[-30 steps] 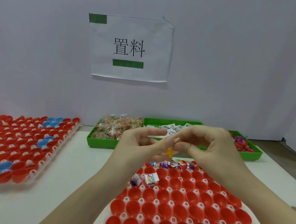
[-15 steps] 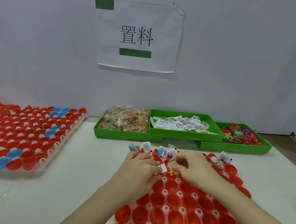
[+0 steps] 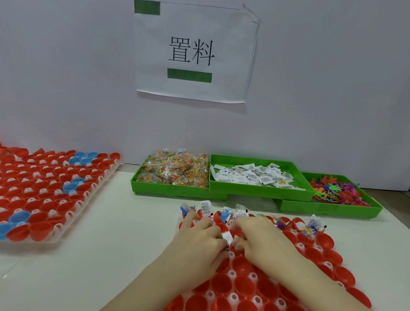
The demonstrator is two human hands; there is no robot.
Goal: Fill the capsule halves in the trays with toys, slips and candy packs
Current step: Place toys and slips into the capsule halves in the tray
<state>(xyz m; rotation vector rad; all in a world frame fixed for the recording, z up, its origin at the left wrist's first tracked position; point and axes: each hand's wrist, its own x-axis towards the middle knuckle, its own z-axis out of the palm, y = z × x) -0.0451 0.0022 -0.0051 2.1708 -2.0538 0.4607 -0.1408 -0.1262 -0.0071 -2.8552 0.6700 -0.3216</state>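
Red capsule halves (image 3: 243,288) are sitting open side up in a white tray (image 3: 231,297) at the near edge of the pale table (image 3: 122,222), and both of the person's hands are working over the tray's second row from the far side. Reaching in from the lower left, the left hand (image 3: 199,240) is curling its fingers down over the cups, while the right hand (image 3: 262,238) is coming in from the lower right with its fingers bent, and the 2 hands are meeting fingertip to fingertip around a small white slip (image 3: 227,237), which is sticking up between them just above a red cup; whether one hand or both are pinching it is hard to tell. Just beyond the knuckles, the far row of cups is already carrying slips, small toys and clear packs that are poking above the rims. Well behind the tray, 3 green bins are standing side by side against the wall: candy packs (image 3: 175,170) are filling the left one, folded slips (image 3: 249,176) the middle one, and coloured toys (image 3: 335,190) the right one. Off to the left, a second tray (image 3: 87,191) is lying apart from the hands, holding red and a few blue halves, and a paper sign (image 3: 192,51) is hanging on the wall above
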